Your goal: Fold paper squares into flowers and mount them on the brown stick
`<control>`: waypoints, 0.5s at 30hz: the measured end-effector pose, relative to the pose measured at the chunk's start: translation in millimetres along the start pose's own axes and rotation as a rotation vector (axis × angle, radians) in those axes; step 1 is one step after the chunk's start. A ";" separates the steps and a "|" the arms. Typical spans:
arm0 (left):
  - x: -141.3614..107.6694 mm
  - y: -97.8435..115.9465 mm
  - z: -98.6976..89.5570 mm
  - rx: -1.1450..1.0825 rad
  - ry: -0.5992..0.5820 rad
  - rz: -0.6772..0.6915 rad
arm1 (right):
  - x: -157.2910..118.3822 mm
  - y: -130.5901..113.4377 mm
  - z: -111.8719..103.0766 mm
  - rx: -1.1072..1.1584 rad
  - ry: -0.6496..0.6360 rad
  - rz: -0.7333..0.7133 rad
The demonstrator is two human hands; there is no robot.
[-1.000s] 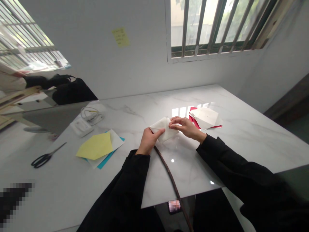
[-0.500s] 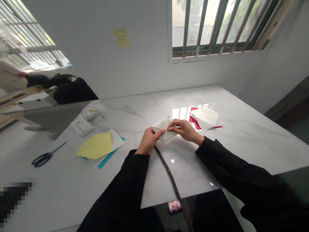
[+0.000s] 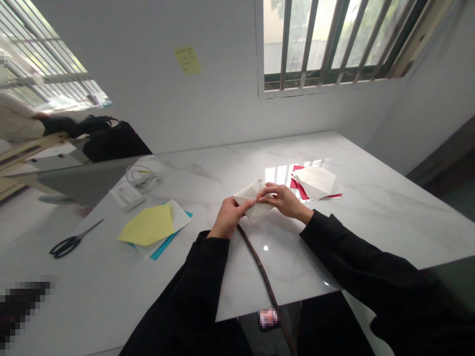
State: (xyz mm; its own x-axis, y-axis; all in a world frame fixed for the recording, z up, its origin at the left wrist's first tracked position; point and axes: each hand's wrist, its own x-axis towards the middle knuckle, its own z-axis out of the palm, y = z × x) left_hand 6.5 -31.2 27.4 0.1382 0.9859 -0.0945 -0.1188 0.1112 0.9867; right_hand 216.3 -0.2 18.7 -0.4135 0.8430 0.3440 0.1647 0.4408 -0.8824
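Note:
Both my hands are on a small white paper envelope (image 3: pixel 259 212), held just above the table. My left hand (image 3: pixel 228 216) pinches its left side, thumb on top. My right hand (image 3: pixel 284 199) has its fingertips pressed together at the middle of the paper, close to the left thumb. Whether anything small sits between the right fingertips is hidden. A thin brown stick (image 3: pixel 261 267) runs from below my left hand over the table's front edge towards my lap.
Red and white envelopes (image 3: pixel 317 182) are piled to the right. Yellow, white and blue ones (image 3: pixel 148 225) overlap on the left, near black-handled scissors (image 3: pixel 69 245) and a white box with a cable (image 3: pixel 128 194). A phone-like object (image 3: pixel 268 319) lies below the edge. Someone sits far left.
Hardly anything differs. My fingers keep the same hold on the white envelope, and the whole view has shifted slightly.

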 end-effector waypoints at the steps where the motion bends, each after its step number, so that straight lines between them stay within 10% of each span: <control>1: 0.5 -0.7 -0.7 0.004 0.005 0.005 | -0.1 -0.3 -0.4 -0.035 0.011 -0.027; 15: 12.3 -13.3 -7.3 0.202 0.287 0.134 | -2.1 -4.7 -6.4 -0.418 0.086 -0.204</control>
State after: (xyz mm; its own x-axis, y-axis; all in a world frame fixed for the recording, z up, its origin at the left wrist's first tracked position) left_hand 2.7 -19.6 12.2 -0.1498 0.9882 0.0320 0.0833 -0.0196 0.9963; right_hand 222.1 -2.1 24.2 -0.4020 0.7413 0.5374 0.4418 0.6711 -0.5953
